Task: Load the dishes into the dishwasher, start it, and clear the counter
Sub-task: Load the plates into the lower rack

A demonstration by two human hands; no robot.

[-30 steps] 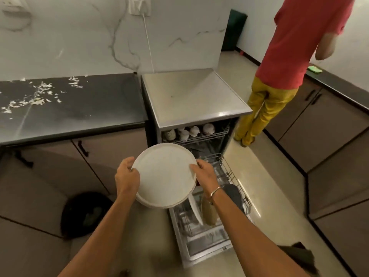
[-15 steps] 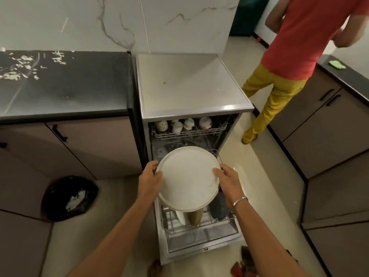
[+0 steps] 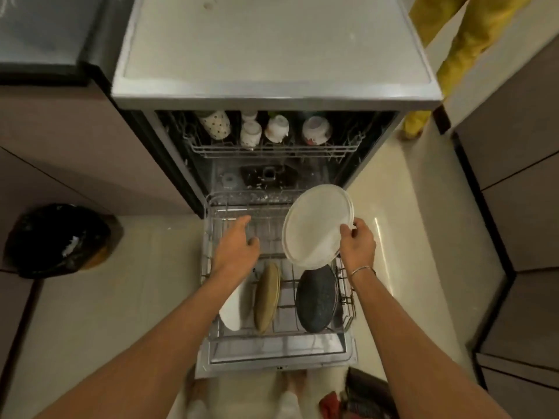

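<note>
Mid-loading: our right hand (image 3: 357,244) pinches white plate (image 3: 316,226) above lower rack (image 3: 207,261); left hand (image 3: 237,247) spread, empty. Cups (image 3: 276,128) racked; starting remains, we judge.

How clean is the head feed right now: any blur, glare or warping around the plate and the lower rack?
Head view: dim, warm light, soft overall; the left hand is a little motion-blurred, the white plate in the right hand reads clearly. Head view: a glare streak on the floor right of the lower rack; wide-angle bending bows the dishwasher top.
</note>
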